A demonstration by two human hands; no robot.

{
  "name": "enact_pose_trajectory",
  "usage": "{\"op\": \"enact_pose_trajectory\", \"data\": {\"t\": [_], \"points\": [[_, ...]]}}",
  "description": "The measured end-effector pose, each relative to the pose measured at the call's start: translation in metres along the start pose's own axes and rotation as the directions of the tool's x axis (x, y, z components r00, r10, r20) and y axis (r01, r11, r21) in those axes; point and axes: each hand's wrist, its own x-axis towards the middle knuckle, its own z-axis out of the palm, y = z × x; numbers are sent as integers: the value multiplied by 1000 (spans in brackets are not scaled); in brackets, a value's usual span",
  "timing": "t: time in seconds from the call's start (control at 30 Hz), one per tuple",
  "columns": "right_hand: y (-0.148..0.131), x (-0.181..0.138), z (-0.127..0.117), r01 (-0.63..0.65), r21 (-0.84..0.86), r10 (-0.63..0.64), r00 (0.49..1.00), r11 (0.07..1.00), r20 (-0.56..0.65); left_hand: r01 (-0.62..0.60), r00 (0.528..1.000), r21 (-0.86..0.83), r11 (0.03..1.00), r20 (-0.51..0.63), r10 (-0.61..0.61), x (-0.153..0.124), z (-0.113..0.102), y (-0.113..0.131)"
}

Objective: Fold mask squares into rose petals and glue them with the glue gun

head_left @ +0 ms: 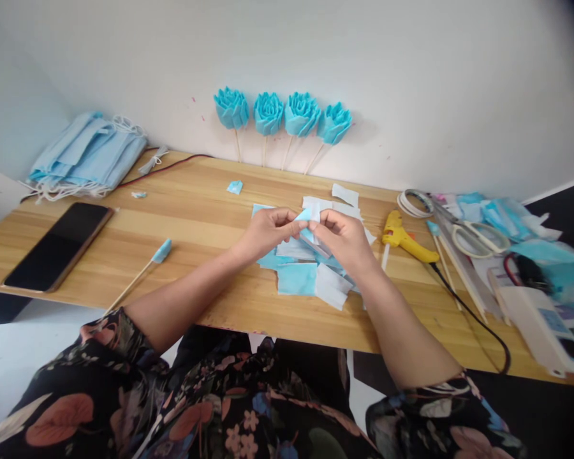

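Between my two hands is a small piece of blue and white mask fabric [310,211], with a folded blue corner. My left hand [273,231] pinches its left side between thumb and fingers. The right side is pinched by my right hand [343,237]. Below them lies a loose pile of cut mask fabric squares [297,278], some blue side up, others white. To the left, a wooden stick with a blue wrapped tip [161,250] rests near the table's front edge. Several blue fabric flowers [268,115] on sticks lean against the wall.
On the left are a stack of blue face masks [88,153] and a black phone [60,245]. At right lie a yellow glue gun [406,239] with a black cord, a tape roll [415,204], scissors [478,237], a white box [530,325] and blue scraps [502,217].
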Motion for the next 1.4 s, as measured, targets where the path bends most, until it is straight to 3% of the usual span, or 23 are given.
{"op": "enact_pose_trajectory", "data": {"t": [0.3,0.5,0.77,1.1,1.4], "points": [[5,2,-2,-13,70,20,996,997,-88,-25,999,1,1000,-35,25,1,-2,-3],[1,0,-2,4,46,-4,1000,999,-11,-36,999,55,998,9,35,-1,1,-1],[3,0,-2,42,61,-32,988,997,-150,-33,999,94,995,5,33,-2,1,1],[5,1,-1,-23,154,21,1000,988,9,-22,997,38,999,-68,25,-1,1,-2],[-1,-1,3,11,59,-10,1000,998,-10,1,1000,30,1000,-15,-1,-1,2,0]]}}
